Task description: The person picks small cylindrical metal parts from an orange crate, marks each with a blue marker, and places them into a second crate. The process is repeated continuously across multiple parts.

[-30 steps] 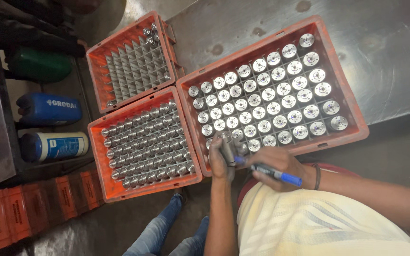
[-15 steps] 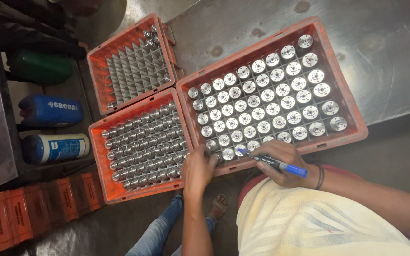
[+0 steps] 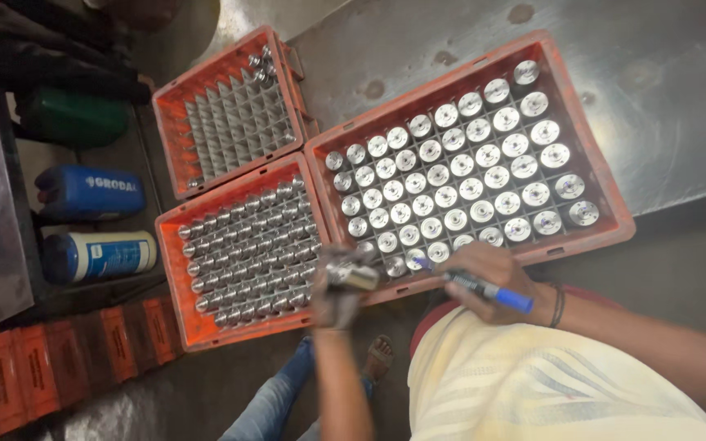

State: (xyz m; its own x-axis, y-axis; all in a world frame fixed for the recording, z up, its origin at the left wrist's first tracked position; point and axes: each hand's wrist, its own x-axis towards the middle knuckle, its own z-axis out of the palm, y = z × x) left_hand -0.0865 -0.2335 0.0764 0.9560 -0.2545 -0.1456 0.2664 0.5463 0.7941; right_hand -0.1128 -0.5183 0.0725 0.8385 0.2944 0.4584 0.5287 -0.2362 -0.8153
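My left hand [image 3: 338, 287] holds a small metal cylinder [image 3: 353, 275] over the near edge between two orange crates. My right hand [image 3: 488, 282] grips a blue marker pen [image 3: 484, 287], its tip pointing at the front row of the large orange crate [image 3: 606, 175]. That crate sits on a metal table and is filled with rows of round shiny metal parts [image 3: 459, 188] in a grid. To the left, a lower orange crate [image 3: 175, 282] is packed with similar metal cylinders [image 3: 251, 249].
A third orange crate [image 3: 175, 122] behind holds a mostly bare grid with a few parts at its far corner. Blue cans [image 3: 87, 192] and a green one [image 3: 71, 118] lie on a shelf at left. Orange boxes [image 3: 59, 359] line the floor. My foot [image 3: 377, 355] shows below.
My left hand has drawn back from the large crate's front row and now holds a metal cylinder lifted out. The right hand with the marker has stayed at the crate's front edge.
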